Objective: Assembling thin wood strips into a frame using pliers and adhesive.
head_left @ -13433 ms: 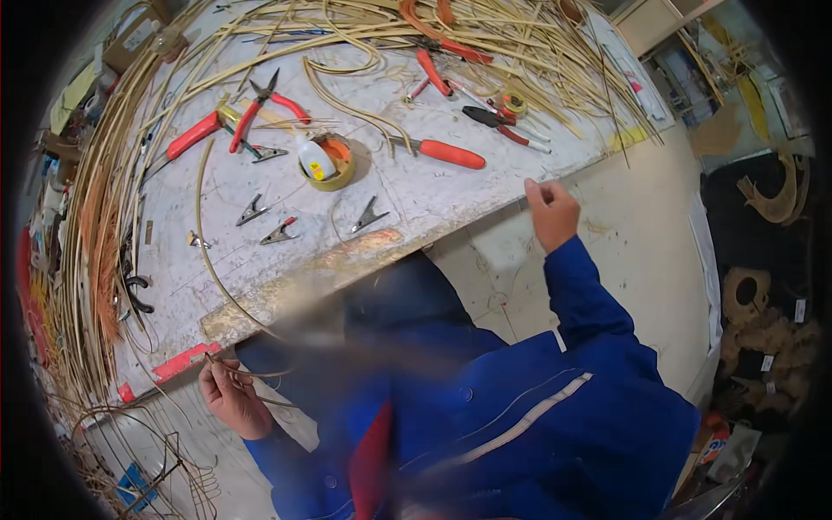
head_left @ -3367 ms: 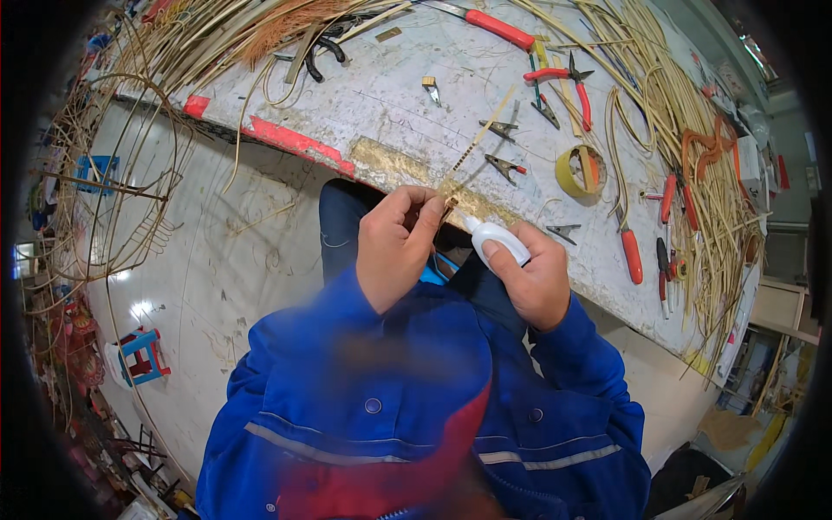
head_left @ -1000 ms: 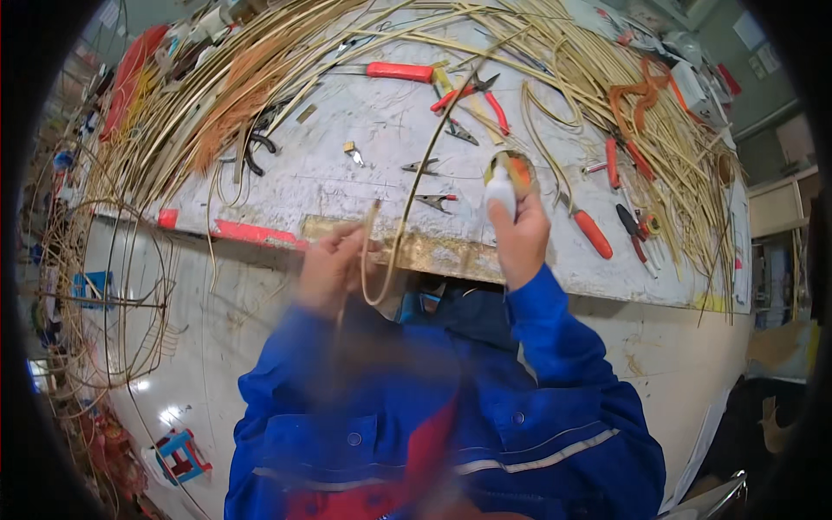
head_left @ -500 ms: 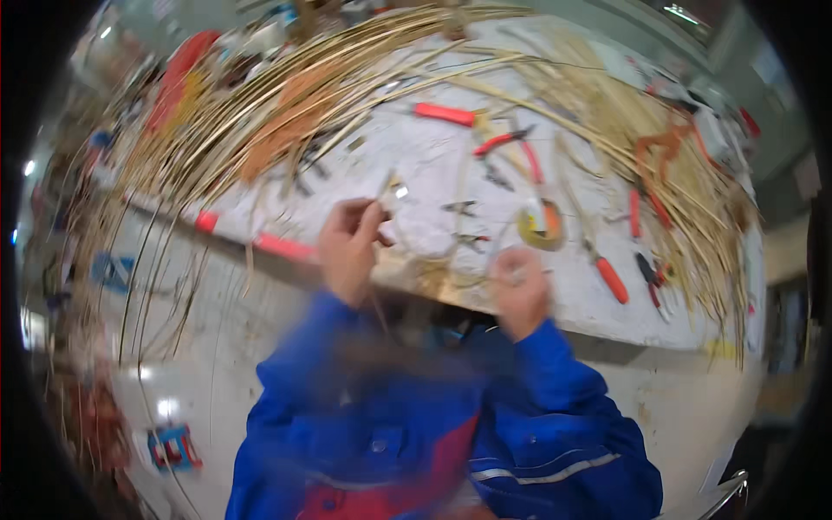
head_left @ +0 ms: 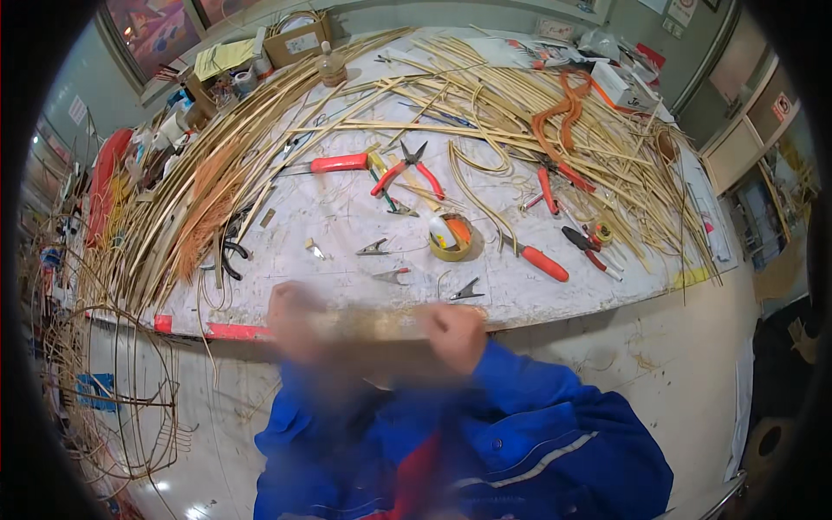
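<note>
Near the table's front edge, my left hand (head_left: 295, 322) looks curled, but motion smears its fingers. My right hand (head_left: 457, 335) is closed at the same edge, fingers bent in; whatever it may hold is hidden. Just beyond it lies a metal spring clip (head_left: 468, 290), apart from the fingers. Two more spring clips, one grey (head_left: 373, 248) and one with a reddish tip (head_left: 392, 276), rest between and beyond my hands. A small pale piece with a shiny end (head_left: 317, 249) lies beyond my left hand. Past the clips stands a roll of yellow tape (head_left: 451, 253).
Red-handled pliers (head_left: 407, 173), a red-handled screwdriver-like tool (head_left: 338, 163) and another red-handled tool (head_left: 544, 263) lie farther in. Black-handled pliers (head_left: 232, 260) lie left. Long split canes (head_left: 217, 165) cover the left and far table (head_left: 303, 208). A wire frame (head_left: 130, 399) hangs at left.
My view has tilted up and turned right. Both hands have drawn toward the table's front edge and closer together. A clip beyond my right hand now shows, unseen before.
</note>
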The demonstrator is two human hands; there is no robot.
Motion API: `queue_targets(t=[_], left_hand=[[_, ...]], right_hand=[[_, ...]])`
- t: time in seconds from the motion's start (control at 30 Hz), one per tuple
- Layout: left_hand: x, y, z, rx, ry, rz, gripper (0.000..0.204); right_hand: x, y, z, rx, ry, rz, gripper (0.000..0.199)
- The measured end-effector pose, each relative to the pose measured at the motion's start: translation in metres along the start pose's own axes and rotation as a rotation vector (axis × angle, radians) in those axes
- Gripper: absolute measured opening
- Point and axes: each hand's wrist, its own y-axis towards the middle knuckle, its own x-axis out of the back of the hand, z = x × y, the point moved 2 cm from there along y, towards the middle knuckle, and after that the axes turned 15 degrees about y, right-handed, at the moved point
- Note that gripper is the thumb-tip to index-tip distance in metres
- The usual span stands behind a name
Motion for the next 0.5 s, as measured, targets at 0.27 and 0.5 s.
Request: queue_targets(t=[0.27, 0.5], left_hand=[[0.016, 0.015, 0.077, 0.061, 0.243, 0.149, 0.029], [0.027, 0.007, 0.141, -0.758, 1.222, -0.055, 0.036]], right_hand=[[0.149, 0.095, -0.034, -0.152, -0.397, -0.187, 0.025], [0.204, 0.121, -0.111, -0.211, -0.691, -0.092, 0.036]])
